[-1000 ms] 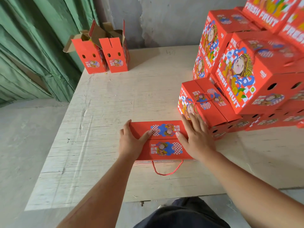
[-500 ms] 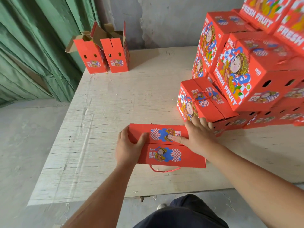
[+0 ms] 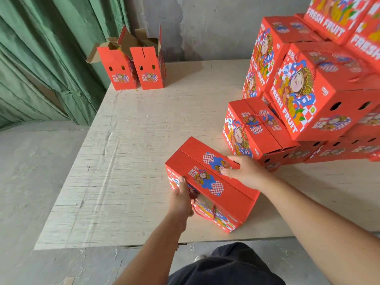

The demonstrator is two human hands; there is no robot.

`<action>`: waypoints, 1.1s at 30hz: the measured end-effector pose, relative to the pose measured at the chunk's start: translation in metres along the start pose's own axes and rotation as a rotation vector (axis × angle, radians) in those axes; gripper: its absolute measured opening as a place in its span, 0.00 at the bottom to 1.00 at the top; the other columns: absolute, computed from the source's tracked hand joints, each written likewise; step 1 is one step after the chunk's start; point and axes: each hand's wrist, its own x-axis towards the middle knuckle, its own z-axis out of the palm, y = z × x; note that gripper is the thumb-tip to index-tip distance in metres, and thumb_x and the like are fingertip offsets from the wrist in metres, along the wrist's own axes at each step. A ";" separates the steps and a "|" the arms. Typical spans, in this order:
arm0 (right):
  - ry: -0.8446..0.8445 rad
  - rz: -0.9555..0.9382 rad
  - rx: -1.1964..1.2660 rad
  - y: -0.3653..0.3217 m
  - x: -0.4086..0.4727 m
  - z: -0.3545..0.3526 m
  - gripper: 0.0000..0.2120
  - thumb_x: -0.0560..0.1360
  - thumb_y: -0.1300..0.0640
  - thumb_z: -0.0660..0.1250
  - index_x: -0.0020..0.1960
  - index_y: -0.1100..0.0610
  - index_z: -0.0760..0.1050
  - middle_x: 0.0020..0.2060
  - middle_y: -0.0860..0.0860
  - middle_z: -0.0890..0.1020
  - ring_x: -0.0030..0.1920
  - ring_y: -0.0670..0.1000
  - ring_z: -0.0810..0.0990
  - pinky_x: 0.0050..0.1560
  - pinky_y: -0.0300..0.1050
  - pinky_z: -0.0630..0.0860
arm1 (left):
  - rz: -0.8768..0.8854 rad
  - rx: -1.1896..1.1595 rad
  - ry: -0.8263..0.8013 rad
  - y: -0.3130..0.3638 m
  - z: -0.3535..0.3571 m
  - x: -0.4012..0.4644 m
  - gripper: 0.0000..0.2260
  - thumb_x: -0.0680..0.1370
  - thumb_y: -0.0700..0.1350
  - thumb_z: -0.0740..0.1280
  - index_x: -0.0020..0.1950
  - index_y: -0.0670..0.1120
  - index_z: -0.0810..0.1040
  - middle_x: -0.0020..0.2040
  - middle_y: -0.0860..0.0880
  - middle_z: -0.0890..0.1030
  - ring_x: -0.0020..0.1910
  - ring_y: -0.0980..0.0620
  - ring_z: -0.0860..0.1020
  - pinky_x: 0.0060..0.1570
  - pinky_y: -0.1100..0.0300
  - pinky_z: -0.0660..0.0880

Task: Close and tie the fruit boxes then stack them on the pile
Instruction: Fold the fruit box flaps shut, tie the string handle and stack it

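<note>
A closed red cardboard fruit box [image 3: 213,182], set askew on the pale plywood table [image 3: 133,140], is gripped at its near side by the left hand [image 3: 182,199]; its top flaps are pressed by the right hand [image 3: 245,171] with relaxed fingers.

Cut off by the right and top edges: the pile [image 3: 320,95] of red boxes. Hidden behind the near box [image 3: 211,182]: the left hand [image 3: 181,200] fingers, and part of its cord handle [image 3: 203,214]. Unseen inside: contents of two open boxes [image 3: 131,66] far left.
</note>
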 end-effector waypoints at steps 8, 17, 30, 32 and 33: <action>0.505 -0.040 0.325 -0.010 -0.015 0.028 0.14 0.75 0.68 0.69 0.43 0.48 0.79 0.39 0.46 0.83 0.38 0.39 0.77 0.43 0.40 0.74 | 0.014 -0.284 -0.056 0.050 0.002 -0.020 0.19 0.84 0.59 0.63 0.41 0.47 0.77 0.30 0.52 0.73 0.23 0.57 0.62 0.24 0.65 0.59; 0.023 -0.235 0.064 -0.091 -0.076 0.041 0.13 0.68 0.38 0.57 0.50 0.34 0.73 0.45 0.32 0.78 0.52 0.36 0.74 0.54 0.46 0.72 | 0.684 0.312 -0.275 0.103 0.023 -0.072 0.20 0.82 0.63 0.61 0.44 0.50 0.79 0.45 0.53 0.82 0.49 0.56 0.80 0.55 0.54 0.77; 0.066 -0.257 0.518 -0.191 -0.062 -0.037 0.20 0.66 0.39 0.69 0.49 0.53 0.77 0.30 0.50 0.79 0.34 0.49 0.81 0.47 0.52 0.75 | 0.661 -0.026 0.061 0.077 -0.004 -0.048 0.10 0.81 0.43 0.70 0.59 0.54 0.74 0.45 0.55 0.78 0.43 0.63 0.77 0.49 0.64 0.73; 0.036 -0.227 0.634 -0.185 -0.065 -0.023 0.28 0.69 0.43 0.70 0.65 0.50 0.69 0.32 0.52 0.80 0.33 0.51 0.81 0.45 0.48 0.77 | 0.634 0.138 0.133 0.068 -0.002 -0.039 0.14 0.80 0.49 0.71 0.63 0.57 0.73 0.53 0.55 0.78 0.56 0.57 0.77 0.62 0.54 0.72; 0.044 -0.169 0.651 -0.177 -0.066 -0.015 0.29 0.71 0.45 0.71 0.69 0.49 0.66 0.32 0.52 0.80 0.32 0.50 0.81 0.44 0.46 0.76 | 0.585 0.226 0.136 0.064 -0.001 -0.036 0.17 0.81 0.50 0.70 0.68 0.56 0.72 0.57 0.55 0.78 0.62 0.53 0.76 0.69 0.49 0.69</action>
